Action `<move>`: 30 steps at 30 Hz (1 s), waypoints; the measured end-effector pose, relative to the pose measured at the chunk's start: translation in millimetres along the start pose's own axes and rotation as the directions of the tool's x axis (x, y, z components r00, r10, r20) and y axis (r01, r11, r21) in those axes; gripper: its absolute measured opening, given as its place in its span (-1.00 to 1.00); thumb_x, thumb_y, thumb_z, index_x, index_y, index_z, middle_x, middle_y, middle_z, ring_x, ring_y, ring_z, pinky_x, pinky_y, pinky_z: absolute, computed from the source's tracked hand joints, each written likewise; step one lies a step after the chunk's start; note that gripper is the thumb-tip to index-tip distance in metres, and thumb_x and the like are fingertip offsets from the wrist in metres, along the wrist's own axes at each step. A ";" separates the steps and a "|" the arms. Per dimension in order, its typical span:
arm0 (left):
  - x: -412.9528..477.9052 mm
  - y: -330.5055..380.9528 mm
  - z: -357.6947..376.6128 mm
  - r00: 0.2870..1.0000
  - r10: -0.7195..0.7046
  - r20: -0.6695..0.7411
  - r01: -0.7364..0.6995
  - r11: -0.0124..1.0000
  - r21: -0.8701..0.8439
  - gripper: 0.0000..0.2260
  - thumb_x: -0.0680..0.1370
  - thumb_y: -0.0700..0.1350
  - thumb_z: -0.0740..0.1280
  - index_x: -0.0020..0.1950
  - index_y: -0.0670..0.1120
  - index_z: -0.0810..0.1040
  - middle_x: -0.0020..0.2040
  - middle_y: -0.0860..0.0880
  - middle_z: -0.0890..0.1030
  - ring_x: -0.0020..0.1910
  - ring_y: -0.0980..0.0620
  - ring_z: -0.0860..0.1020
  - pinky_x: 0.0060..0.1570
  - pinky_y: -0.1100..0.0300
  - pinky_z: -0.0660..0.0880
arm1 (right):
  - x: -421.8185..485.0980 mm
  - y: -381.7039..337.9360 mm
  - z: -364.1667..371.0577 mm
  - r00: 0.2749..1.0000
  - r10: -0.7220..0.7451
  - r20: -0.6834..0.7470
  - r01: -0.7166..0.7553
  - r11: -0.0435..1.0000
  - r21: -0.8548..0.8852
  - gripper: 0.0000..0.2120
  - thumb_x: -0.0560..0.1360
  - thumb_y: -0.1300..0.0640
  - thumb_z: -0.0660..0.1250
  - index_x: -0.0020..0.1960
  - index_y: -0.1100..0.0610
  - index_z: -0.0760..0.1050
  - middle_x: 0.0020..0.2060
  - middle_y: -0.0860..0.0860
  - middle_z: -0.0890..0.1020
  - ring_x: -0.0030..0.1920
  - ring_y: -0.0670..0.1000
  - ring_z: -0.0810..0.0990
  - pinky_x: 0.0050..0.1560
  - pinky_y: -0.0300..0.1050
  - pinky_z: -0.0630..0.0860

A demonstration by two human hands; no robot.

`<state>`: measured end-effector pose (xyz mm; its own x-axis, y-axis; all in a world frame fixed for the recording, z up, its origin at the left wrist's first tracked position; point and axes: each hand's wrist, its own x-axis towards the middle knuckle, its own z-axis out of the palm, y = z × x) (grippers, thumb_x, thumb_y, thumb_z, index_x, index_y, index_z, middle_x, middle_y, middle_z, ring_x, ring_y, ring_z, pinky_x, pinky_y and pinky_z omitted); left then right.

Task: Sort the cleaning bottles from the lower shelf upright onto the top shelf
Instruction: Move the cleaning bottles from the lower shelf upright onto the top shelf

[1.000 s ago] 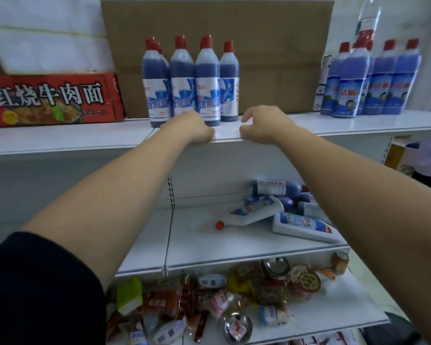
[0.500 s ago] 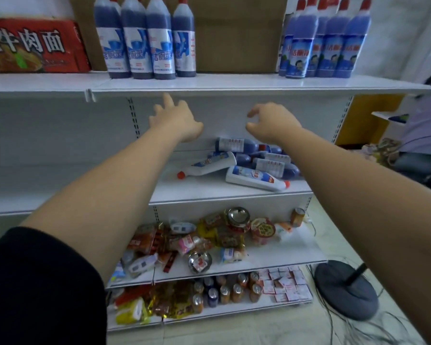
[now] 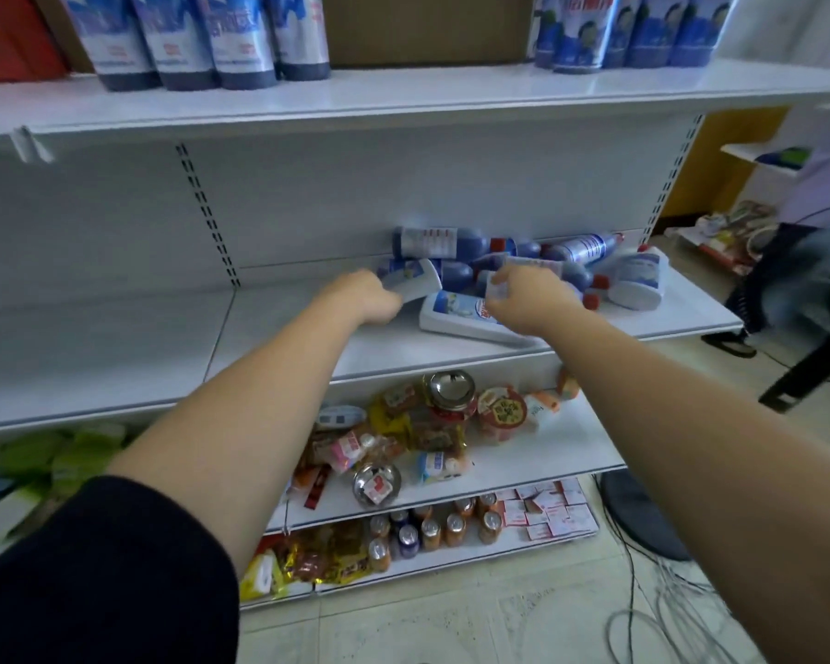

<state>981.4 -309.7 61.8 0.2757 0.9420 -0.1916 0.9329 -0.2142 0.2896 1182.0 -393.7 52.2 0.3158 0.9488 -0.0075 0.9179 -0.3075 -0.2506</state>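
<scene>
Several cleaning bottles (image 3: 456, 243) lie in a pile on the lower shelf (image 3: 279, 347), blue ones and white ones with red caps. My left hand (image 3: 363, 297) grips the neck end of a white bottle (image 3: 413, 280) at the pile's left edge. Over the middle of the pile, my right hand (image 3: 530, 299) holds the end of a blue bottle (image 3: 495, 286). A flat white bottle (image 3: 456, 316) lies under that hand. Two groups of blue bottles stand upright on the top shelf (image 3: 403, 100), one left (image 3: 188, 45) and one right (image 3: 619, 35).
A cardboard box (image 3: 427, 26) stands between the two upright groups. Below the lower shelf are shelves of snack packets and jars (image 3: 432, 424) and small cans (image 3: 427, 529). A fan stand (image 3: 806, 357) and loose cables (image 3: 667, 615) are on the floor at the right.
Both hands have dropped from the top shelf's edge to the pile on the lower shelf and closed on bottles. The view has tilted down and moved closer.
</scene>
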 end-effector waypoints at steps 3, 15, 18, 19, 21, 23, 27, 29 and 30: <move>33.4 -1.1 15.7 0.996 -0.033 0.086 0.046 0.986 -0.160 -0.55 0.65 0.04 0.19 0.46 -0.18 0.39 0.33 -0.23 0.50 0.20 -0.18 0.51 0.01 0.15 0.37 | 26.2 7.9 23.7 0.999 0.041 0.034 -0.041 0.999 -0.001 -0.63 0.58 -0.02 0.26 0.36 0.04 0.46 0.18 0.11 0.60 0.16 0.19 0.56 0.22 0.09 0.53; 114.5 -12.1 83.2 0.807 -0.232 0.543 0.552 -0.029 -0.833 -0.27 0.47 0.41 0.33 0.33 -0.18 0.42 0.08 -0.28 0.61 -0.04 -0.24 0.64 -0.09 -0.11 0.64 | 82.5 45.2 80.6 0.963 0.230 0.139 -0.215 0.970 -0.112 -0.02 0.35 -0.36 0.43 0.58 0.06 0.12 0.51 0.15 0.27 0.46 0.23 0.33 0.44 0.20 0.35; 128.6 -11.9 88.4 0.810 -0.205 0.550 0.480 -0.308 -0.822 -0.37 0.47 0.27 0.43 0.32 -0.13 0.42 0.12 -0.26 0.59 -0.01 -0.24 0.61 -0.06 -0.15 0.60 | 82.3 62.2 79.0 0.947 0.259 0.190 -0.256 0.966 -0.044 -0.01 0.26 -0.43 0.45 0.52 0.02 0.22 0.40 0.10 0.45 0.36 0.19 0.45 0.38 0.18 0.43; 132.0 -11.7 89.1 0.817 -0.214 0.536 0.444 -0.360 -0.821 -0.41 0.48 0.22 0.45 0.31 -0.13 0.43 0.11 -0.24 0.59 -0.03 -0.22 0.60 -0.12 -0.13 0.59 | 82.6 69.4 79.4 0.944 0.257 0.206 -0.259 0.966 -0.018 -0.02 0.24 -0.44 0.46 0.50 0.00 0.27 0.36 0.08 0.49 0.33 0.18 0.48 0.37 0.18 0.44; 137.8 -11.6 90.2 0.831 -0.247 0.498 0.365 -0.433 -0.824 -0.49 0.50 0.13 0.47 0.31 -0.13 0.44 0.09 -0.21 0.60 -0.05 -0.17 0.60 -0.19 -0.04 0.57 | 82.7 82.9 78.9 0.937 0.258 0.235 -0.267 0.964 0.006 0.02 0.14 -0.50 0.44 0.45 0.01 0.34 0.31 0.07 0.51 0.29 0.17 0.50 0.36 0.20 0.45; 141.3 -11.8 91.9 0.842 -0.271 0.466 0.303 -0.477 -0.825 -0.55 0.52 0.05 0.46 0.30 -0.13 0.44 0.06 -0.20 0.61 -0.05 -0.14 0.60 -0.12 -0.01 0.58 | 82.4 96.8 79.1 0.924 0.284 0.257 -0.288 0.957 -0.020 0.09 0.04 -0.57 0.38 0.41 0.02 0.40 0.29 0.09 0.49 0.26 0.15 0.49 0.33 0.17 0.48; 143.1 -11.2 96.2 0.862 -0.275 0.426 0.230 -0.536 -0.813 -0.58 0.55 -0.02 0.45 0.32 -0.12 0.43 0.07 -0.19 0.61 -0.03 -0.12 0.61 0.12 -0.04 0.60 | 76.4 109.6 71.9 0.919 0.252 0.303 -0.279 0.959 0.048 -0.17 0.27 -0.36 0.52 0.36 0.09 0.41 0.20 0.06 0.53 0.17 0.07 0.51 0.24 -0.03 0.52; 142.9 -10.8 97.3 0.865 -0.280 0.417 0.207 -0.558 -0.804 -0.59 0.56 -0.03 0.44 0.34 -0.13 0.42 0.10 -0.19 0.61 -0.01 -0.13 0.60 0.16 -0.05 0.59 | 75.6 110.6 68.8 0.917 0.222 0.331 -0.275 0.954 0.122 -0.28 0.33 -0.25 0.54 0.32 0.10 0.39 0.15 0.03 0.53 0.14 0.05 0.52 0.20 -0.06 0.50; 142.9 -11.2 97.9 0.864 -0.285 0.415 0.195 -0.570 -0.798 -0.59 0.57 -0.04 0.43 0.35 -0.13 0.42 0.12 -0.20 0.60 0.01 -0.14 0.60 0.18 -0.05 0.58 | 75.1 109.4 65.8 0.916 0.217 0.338 -0.290 0.940 0.182 -0.32 0.35 -0.20 0.55 0.30 0.09 0.38 0.14 0.02 0.53 0.13 0.04 0.53 0.20 -0.06 0.51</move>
<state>1033.1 -198.0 -60.6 0.0688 0.7678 -0.6370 -0.6625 0.5125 0.5462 1290.3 -351.3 -39.5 0.4077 0.8265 -0.3881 0.7271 -0.5510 -0.4095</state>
